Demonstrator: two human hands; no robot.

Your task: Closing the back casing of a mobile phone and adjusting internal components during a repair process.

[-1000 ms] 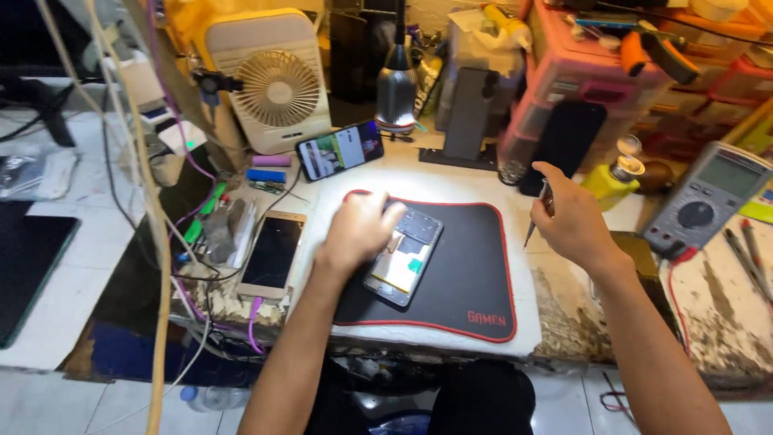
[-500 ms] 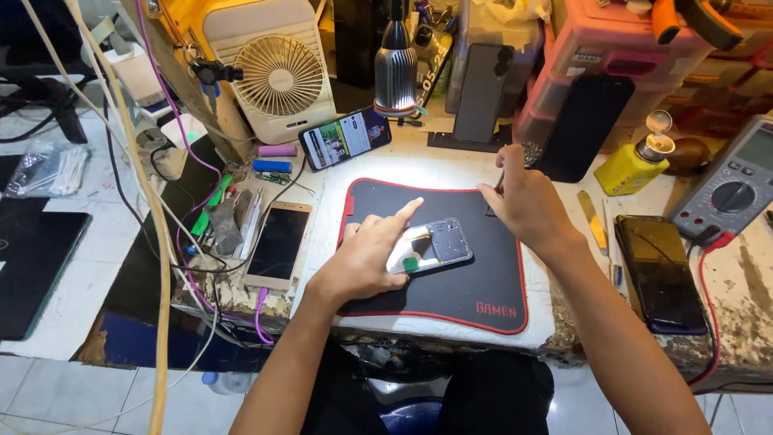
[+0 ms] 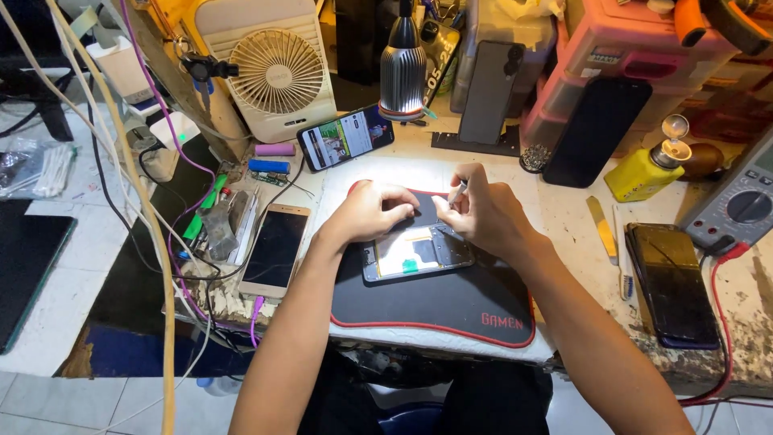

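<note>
We see an opened phone [image 3: 417, 254] lying on a mat [image 3: 451, 302], with the left hand [image 3: 372, 211] and right hand [image 3: 475, 211] on its far end. A fan [image 3: 274, 72] stands behind; a meter [image 3: 737, 211] lies right.

Black mat [image 3: 451, 302] with red edging — yellow bottle [image 3: 640, 173], cream fan [image 3: 278, 72], pink boxes [image 3: 624, 48]

A single head-worn view looks steeply down and forward over the tabletop [image 3: 564, 217] from close above. Both forearms enter from the lower edge and meet at mid-frame over the black mat [image 3: 451, 306]. The fan [image 3: 278, 72] and lamp [image 3: 403, 68] stand along the top edge, and floor tiles show at lower left.
</note>
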